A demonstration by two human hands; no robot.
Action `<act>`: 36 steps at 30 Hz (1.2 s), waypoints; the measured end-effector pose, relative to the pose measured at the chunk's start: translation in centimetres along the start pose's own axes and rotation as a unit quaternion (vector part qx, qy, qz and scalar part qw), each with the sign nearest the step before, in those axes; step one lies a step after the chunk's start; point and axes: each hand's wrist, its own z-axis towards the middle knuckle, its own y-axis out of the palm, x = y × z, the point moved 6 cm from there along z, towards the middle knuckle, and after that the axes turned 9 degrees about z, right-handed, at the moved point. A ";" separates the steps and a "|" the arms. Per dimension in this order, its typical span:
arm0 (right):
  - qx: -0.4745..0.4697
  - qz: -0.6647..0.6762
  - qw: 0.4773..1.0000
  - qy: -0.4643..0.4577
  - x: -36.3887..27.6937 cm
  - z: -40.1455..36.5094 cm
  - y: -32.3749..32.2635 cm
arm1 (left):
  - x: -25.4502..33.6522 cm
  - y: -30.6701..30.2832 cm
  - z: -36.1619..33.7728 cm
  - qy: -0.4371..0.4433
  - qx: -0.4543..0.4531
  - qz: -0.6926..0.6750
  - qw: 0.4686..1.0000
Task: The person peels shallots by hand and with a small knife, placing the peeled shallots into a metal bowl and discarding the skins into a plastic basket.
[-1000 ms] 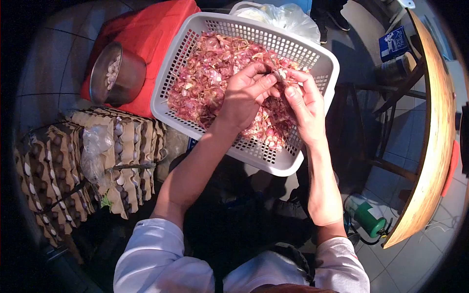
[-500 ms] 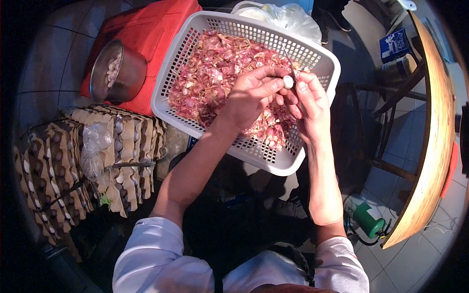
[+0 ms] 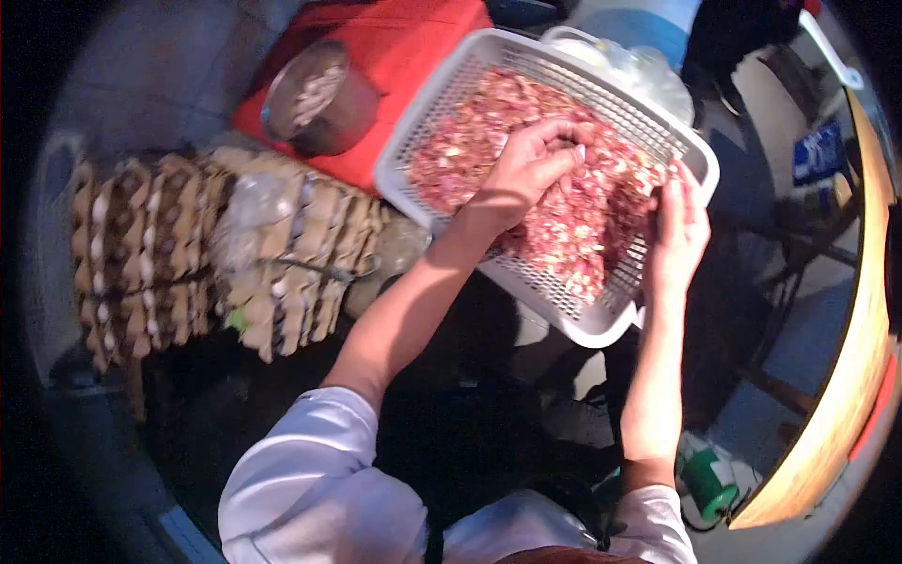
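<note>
Shallots, apparently, lie as a heap of papery, reddish skins (image 3: 451,160) in a grey perforated basket (image 3: 601,336). Hands apart: the left hand (image 3: 526,174), above the heap, seems to pinch a small pale bulb (image 3: 580,152); the right hand (image 3: 678,230) curls by the side wall, its grip indiscernible through blur. This parting suggests a break in two-handed handling. Outward: smooth steel pot (image 3: 362,105) of pale bulbs on a red surface (image 3: 427,38); ridged pulp egg trays (image 3: 169,254).
</note>
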 end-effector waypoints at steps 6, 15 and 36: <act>-0.032 -0.051 0.993 -0.101 -1.0 0.0 -1.2 | 10.0 -15.3 -4.6 0.102 0.331 0.334 0.877; 0.027 -0.120 0.985 -0.121 -1.8 0.0 -3.8 | 12.7 -13.4 -5.3 -0.008 0.116 0.635 0.763; 0.015 -0.143 0.981 -0.132 -1.2 0.8 -3.9 | -7.6 6.3 -3.9 -0.063 -0.102 0.697 0.707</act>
